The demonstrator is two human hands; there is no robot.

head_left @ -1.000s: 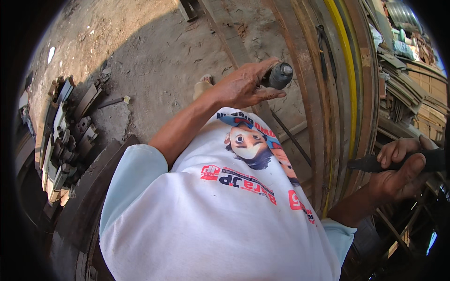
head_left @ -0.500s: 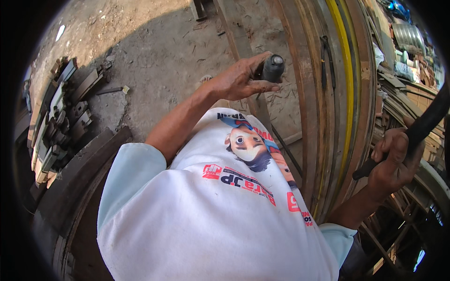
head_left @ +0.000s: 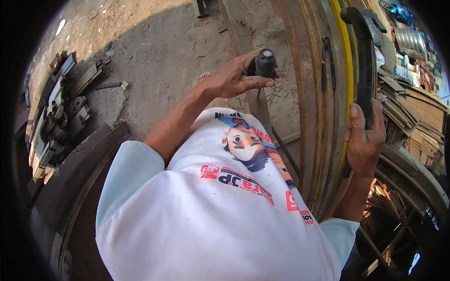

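My left hand [head_left: 236, 77] is wrapped round the thick black handle of an upright tool [head_left: 266, 63]. A pale round spot shows on the handle's top, and a thin shaft shows below; whether it is a screwdriver or a chisel I cannot tell. On the right, my right hand [head_left: 365, 138] grips the lower handle of a black claw hammer [head_left: 364, 61], raised with its head at the far end. The hammer is over the long wooden boards [head_left: 307, 98] beside me, apart from the left hand's tool.
A yellow strip [head_left: 349, 61] runs along the boards, and a dark long-handled tool [head_left: 326, 65] lies on them. Wood offcuts [head_left: 56, 112] are heaped at the left, with more stacked slats [head_left: 398, 100] at the right. Bare ground [head_left: 159, 51] stretches ahead.
My right hand has moved left and turned, swinging the hammer from the right edge to point away from me, so its head now shows. The left hand has shifted slightly left with its tool.
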